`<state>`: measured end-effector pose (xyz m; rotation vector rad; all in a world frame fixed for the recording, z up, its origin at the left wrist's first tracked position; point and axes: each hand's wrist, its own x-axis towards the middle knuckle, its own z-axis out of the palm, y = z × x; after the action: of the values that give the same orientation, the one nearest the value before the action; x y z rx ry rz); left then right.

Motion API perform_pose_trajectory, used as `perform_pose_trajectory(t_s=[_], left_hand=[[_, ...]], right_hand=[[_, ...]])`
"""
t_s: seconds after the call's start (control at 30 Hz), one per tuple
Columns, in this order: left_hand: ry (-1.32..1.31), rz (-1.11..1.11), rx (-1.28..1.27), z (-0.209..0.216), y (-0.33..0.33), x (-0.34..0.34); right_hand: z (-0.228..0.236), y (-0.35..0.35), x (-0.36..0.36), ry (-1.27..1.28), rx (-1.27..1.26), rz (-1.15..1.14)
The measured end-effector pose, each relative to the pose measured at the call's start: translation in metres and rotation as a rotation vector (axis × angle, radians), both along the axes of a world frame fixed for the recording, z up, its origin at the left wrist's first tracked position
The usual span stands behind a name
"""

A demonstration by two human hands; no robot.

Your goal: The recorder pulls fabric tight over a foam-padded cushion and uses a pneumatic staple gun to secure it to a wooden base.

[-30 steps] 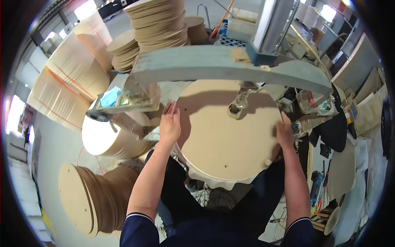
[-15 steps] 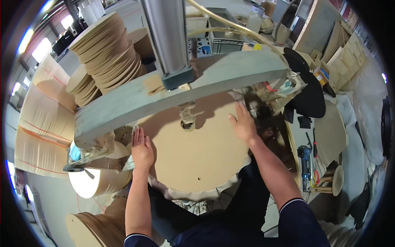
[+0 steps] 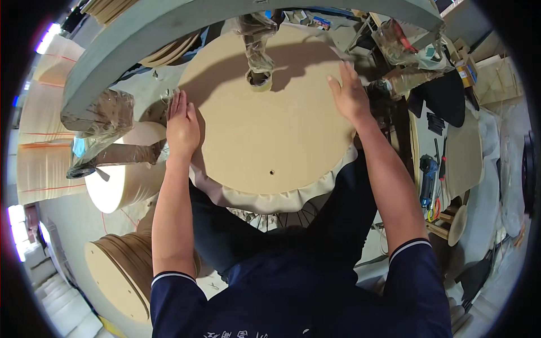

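A large round tan board (image 3: 242,132) lies flat in front of me, above my thighs. Gathered pale cloth (image 3: 270,201) shows in folds along its near rim. My left hand (image 3: 183,128) rests on the board's left edge, fingers stretched and close together. At the right edge lies my right hand (image 3: 351,96), its fingers straight and the thumb spread apart. Neither hand grips anything. A post wrapped in clear plastic (image 3: 258,49) comes down onto the board's far half, its ring-shaped end at the surface. Near the front is a small dark hole (image 3: 271,172).
A curved grey-green beam (image 3: 129,39) arches over the board, with plastic-wrapped arms (image 3: 104,112) at its ends. Stacked round boards (image 3: 115,276) stand lower left, beside a white roll (image 3: 121,183). To the right are a blue power tool (image 3: 428,177) and a small stool (image 3: 457,225).
The view has tipped downward, so the board, beam and hands sit higher in the picture. Both hands stay at the board's edges.
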<state>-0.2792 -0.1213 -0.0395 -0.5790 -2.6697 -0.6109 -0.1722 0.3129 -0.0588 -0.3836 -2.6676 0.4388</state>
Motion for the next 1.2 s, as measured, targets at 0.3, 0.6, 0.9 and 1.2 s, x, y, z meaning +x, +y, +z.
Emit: perform_pose_trajectory(t_s=[0.3, 0.6, 0.9, 1.2], left_hand=[[-0.016, -0.002, -0.002, -0.002, -0.001, 0.003], [-0.015, 0.011, -0.031, -0.001, -0.001, 0.002], [-0.045, 0.043, -0.107, -0.013, 0.0, 0.001], [-0.046, 0.027, -0.14, -0.015, 0.003, 0.01]], right_hand=[[-0.002, -0.001, 0.006, 0.02, 0.045, -0.026], [0.01, -0.005, 0.008, -0.036, 0.023, -0.039], [0.019, -0.022, 0.005, -0.175, 0.158, -0.056], [0.025, -0.027, 0.012, -0.24, 0.076, -0.103]])
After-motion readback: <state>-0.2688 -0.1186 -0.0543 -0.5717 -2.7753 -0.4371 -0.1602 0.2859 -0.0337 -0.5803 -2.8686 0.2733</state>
